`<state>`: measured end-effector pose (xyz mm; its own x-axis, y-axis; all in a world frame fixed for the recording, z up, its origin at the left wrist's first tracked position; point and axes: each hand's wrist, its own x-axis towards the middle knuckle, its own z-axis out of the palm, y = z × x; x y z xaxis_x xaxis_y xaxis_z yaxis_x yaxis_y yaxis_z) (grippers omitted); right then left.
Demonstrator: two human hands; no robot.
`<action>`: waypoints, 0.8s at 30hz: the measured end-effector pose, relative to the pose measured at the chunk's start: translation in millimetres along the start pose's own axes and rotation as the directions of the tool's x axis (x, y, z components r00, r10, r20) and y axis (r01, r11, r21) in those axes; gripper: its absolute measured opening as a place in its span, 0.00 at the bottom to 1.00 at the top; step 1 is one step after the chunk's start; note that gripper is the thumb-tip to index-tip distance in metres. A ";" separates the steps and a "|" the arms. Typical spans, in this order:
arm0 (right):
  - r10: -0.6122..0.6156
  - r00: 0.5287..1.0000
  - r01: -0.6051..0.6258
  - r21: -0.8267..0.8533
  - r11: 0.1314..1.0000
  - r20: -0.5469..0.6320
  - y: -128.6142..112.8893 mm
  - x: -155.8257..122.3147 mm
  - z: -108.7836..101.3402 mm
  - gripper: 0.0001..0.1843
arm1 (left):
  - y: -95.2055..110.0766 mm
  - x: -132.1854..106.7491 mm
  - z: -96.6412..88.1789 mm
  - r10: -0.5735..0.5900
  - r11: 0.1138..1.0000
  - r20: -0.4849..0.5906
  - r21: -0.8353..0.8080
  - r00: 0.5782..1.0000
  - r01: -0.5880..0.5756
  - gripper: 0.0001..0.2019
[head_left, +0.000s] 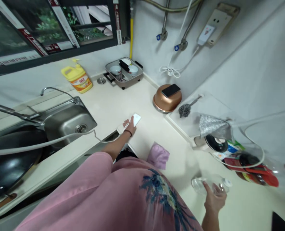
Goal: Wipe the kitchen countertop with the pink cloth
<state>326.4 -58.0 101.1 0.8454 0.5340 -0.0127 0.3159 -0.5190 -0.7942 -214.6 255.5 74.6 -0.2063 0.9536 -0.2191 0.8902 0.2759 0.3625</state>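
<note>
My left hand point(130, 126), a dark band at its wrist, is closed at the counter's front edge. Its fingers grip a small white flat device point(136, 119), whose exact kind I cannot make out. A white cable and a second white block point(120, 129) are beside these fingers. Far to the right, my right hand point(214, 196) wraps round a clear bottle point(199, 185) with a white cap, lying sideways at the counter. A crumpled purple cloth point(158, 155) lies between the two hands, near my body.
Left are a steel sink point(67, 120) and a black wok point(14, 160). Behind stand a yellow detergent jug point(78, 78) and a square pan point(124, 81) holding bowls. A phone point(170, 90) rests on an upturned copper-coloured basin point(165, 102). Bottles and packets point(255, 171) crowd the right wall.
</note>
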 end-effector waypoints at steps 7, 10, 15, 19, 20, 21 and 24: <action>-0.012 0.885 0.060 -0.089 0.994 0.465 -120.5 -24.3 107.7 0.56 | -77.2 61.8 -49.9 -0.040 0.999 -0.033 -0.037 0.999 0.039 0.48; -0.065 0.762 0.181 -0.115 0.977 0.644 -178.2 -53.0 175.1 0.52 | -115.9 92.2 -80.0 -0.081 0.997 -0.052 -0.011 0.995 0.080 0.48; -0.090 0.646 0.270 -0.116 0.956 0.758 -255.0 -104.6 276.7 0.44 | -164.4 123.8 -111.7 -0.115 0.993 -0.081 0.029 0.990 0.118 0.46; -0.083 0.539 0.392 -0.163 0.906 0.838 -297.1 -131.8 337.4 0.41 | -188.8 136.5 -120.0 -0.162 0.986 -0.071 0.026 0.984 0.164 0.46; -0.082 0.519 0.435 -0.181 0.882 0.851 -305.2 -136.1 349.3 0.41 | -192.9 138.8 -120.6 -0.168 0.985 -0.067 0.025 0.983 0.170 0.46; -0.077 0.507 0.476 -0.204 0.855 0.859 -312.1 -139.5 359.5 0.41 | -196.3 140.6 -120.7 -0.171 0.985 -0.062 0.023 0.983 0.172 0.46; -0.036 0.500 0.571 -0.298 0.765 0.865 -323.3 -145.0 379.9 0.41 | -202.0 143.5 -119.2 -0.170 0.985 -0.050 0.018 0.984 0.171 0.46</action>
<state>-61.9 285.9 129.0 0.0384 0.8631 -0.5036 0.8531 -0.2908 -0.4333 -472.4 351.0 77.9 -0.3746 0.8977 -0.2319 0.8492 0.4326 0.3029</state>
